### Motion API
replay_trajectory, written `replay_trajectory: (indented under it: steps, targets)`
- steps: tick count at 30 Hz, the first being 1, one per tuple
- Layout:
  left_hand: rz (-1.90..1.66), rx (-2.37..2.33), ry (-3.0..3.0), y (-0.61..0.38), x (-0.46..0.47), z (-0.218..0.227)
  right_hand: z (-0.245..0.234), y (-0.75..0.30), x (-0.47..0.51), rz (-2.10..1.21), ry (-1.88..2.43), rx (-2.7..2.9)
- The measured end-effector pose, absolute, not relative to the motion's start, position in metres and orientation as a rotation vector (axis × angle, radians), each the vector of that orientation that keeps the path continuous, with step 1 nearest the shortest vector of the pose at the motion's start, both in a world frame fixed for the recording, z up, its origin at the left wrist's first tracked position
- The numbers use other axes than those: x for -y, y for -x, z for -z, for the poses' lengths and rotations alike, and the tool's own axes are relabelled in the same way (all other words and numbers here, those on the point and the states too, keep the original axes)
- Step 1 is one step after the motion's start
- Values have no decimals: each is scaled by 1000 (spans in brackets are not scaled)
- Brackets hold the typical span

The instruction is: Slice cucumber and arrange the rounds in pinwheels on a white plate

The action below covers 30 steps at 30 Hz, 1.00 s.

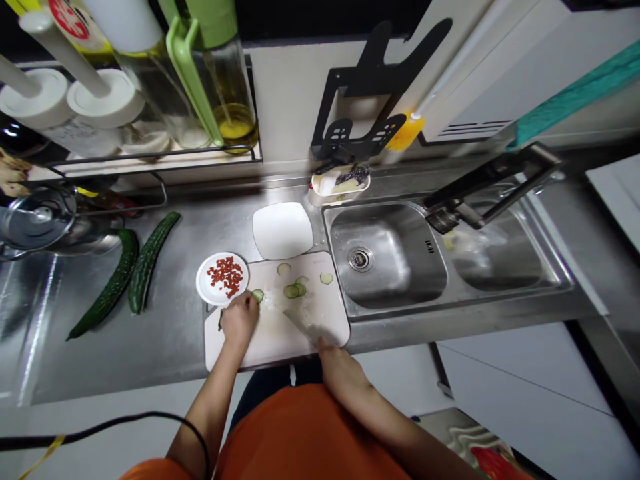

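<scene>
On a white cutting board (270, 340), my left hand (240, 321) is closed around a piece of cucumber (257, 295), whose pale cut end shows past the fingers. My right hand (334, 360) grips a kitchen knife (299, 325) low over the board's right front, its blade pointing up and left. Several cucumber slices (295, 289) lie overlapped in the middle of the board, with single ones apart from them. Touching the board's upper left is a small white plate (201, 280) of chopped red bits (226, 275). Behind the board sits an empty square white plate (283, 230).
Two whole cucumbers (153, 260) lie on the steel counter (170, 347) to the left. A double sink (395, 267) with a dark faucet (480, 187) is on the right. Oil bottles (233, 100) and jars (105, 100) stand on a rack at the upper left. A sponge holder (340, 193) is behind.
</scene>
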<state>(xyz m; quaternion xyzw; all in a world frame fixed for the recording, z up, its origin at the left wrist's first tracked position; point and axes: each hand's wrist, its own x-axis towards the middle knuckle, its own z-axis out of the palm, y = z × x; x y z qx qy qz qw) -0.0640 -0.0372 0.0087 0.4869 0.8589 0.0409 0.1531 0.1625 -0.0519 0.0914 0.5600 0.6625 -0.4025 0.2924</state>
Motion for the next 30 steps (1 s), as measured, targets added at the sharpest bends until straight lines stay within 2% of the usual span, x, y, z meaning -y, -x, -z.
replay_trajectory:
  steps: [8,14,20,25,30]
  targets:
    - [-117,-2467,-1434,66,37,-5,-88,-164,52,1077,-1483,-1769]
    - [-287,-2424,-1556,67,37,0,-91,-164,51,1085,-1483,-1776]
    - [-528,-1856,-1903,53,17,-1,-92,-164,49,1084,-1468,-1754]
    - [-341,-1545,-2115,31,-9,-1,-92,-163,48,1070,-1482,-1752]
    - [-214,-1570,-2168,19,-19,1,-88,-166,50,1100,-1490,-1763]
